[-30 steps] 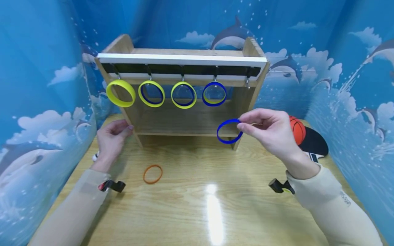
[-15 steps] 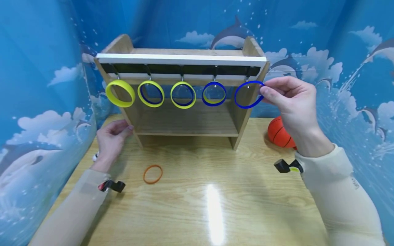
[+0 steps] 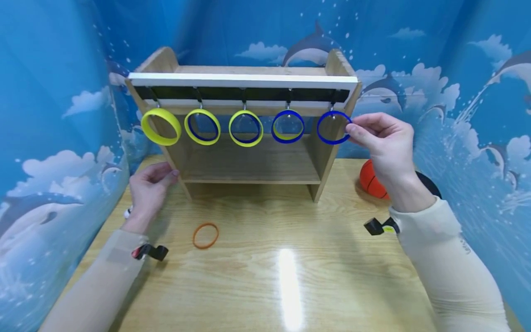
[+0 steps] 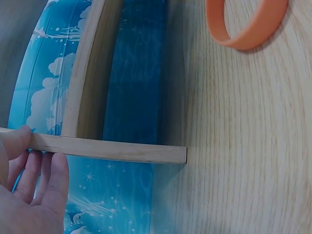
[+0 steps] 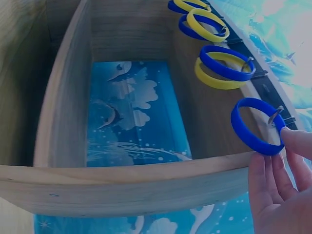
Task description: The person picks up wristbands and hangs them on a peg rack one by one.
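My right hand (image 3: 387, 143) pinches the right edge of a blue silicone wristband (image 5: 242, 127) between thumb and fingertips. This band is around the rightmost metal hook (image 5: 276, 115) of the wooden shelf (image 3: 249, 171). My left hand (image 3: 148, 188) grips the shelf's left side panel (image 4: 122, 149), thumb on one face and fingers on the other. To the left of the held band, yellow and blue wristbands hang from the other hooks, including a yellow one (image 3: 163, 139) at the far left. An orange wristband (image 3: 203, 247) lies on the table in front.
A small basketball (image 3: 372, 182) and a black paddle (image 3: 428, 183) lie on the table (image 3: 249, 276) to the right, partly behind my right arm. A white object (image 3: 127, 212) shows beside my left wrist. Dolphin-print curtains (image 3: 477, 138) surround the table.
My right hand has raised the blue wristband from low in front of the shelf to the rightmost hook, then shifted slightly left and down. My left hand has stayed put.
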`<state>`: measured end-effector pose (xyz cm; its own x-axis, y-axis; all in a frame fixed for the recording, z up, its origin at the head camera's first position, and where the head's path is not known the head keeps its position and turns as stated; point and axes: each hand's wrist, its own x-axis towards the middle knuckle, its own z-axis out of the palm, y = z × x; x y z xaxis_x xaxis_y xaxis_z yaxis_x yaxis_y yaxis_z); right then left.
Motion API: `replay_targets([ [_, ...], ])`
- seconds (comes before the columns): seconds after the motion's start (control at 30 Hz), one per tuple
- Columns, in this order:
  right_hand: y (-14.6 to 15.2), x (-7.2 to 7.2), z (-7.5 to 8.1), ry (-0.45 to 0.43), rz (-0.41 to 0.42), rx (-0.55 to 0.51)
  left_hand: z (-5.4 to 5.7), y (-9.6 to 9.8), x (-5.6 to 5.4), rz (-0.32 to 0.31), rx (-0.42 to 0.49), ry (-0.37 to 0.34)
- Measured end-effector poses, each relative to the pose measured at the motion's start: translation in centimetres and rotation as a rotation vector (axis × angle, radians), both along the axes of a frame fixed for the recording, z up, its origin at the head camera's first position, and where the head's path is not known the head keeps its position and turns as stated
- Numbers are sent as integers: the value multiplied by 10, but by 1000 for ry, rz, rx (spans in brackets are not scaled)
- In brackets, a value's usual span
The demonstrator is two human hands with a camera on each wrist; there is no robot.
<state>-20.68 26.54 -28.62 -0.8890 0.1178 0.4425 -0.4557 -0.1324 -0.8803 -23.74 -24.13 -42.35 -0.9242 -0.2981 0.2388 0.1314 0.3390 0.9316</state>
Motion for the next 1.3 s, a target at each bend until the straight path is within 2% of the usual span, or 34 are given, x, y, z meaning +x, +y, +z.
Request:
replay_targets([
  [0.3,-1,0,-11,10,5,37,1,0,0,1,6,6],
  [0.57,-2,6,-15,32,25,34,1,-1,0,4,-9,-8],
  [0.83,-11,20,-15,86,-45,64,0,-1,-1,-6,0,-7],
  [1.03,-25,31,-22,113,-10,152,0,0,-1,-8,-10,4],
  [1.3,-46,40,-39,14,123,405,0,-1,-1,1,-16,7],
])
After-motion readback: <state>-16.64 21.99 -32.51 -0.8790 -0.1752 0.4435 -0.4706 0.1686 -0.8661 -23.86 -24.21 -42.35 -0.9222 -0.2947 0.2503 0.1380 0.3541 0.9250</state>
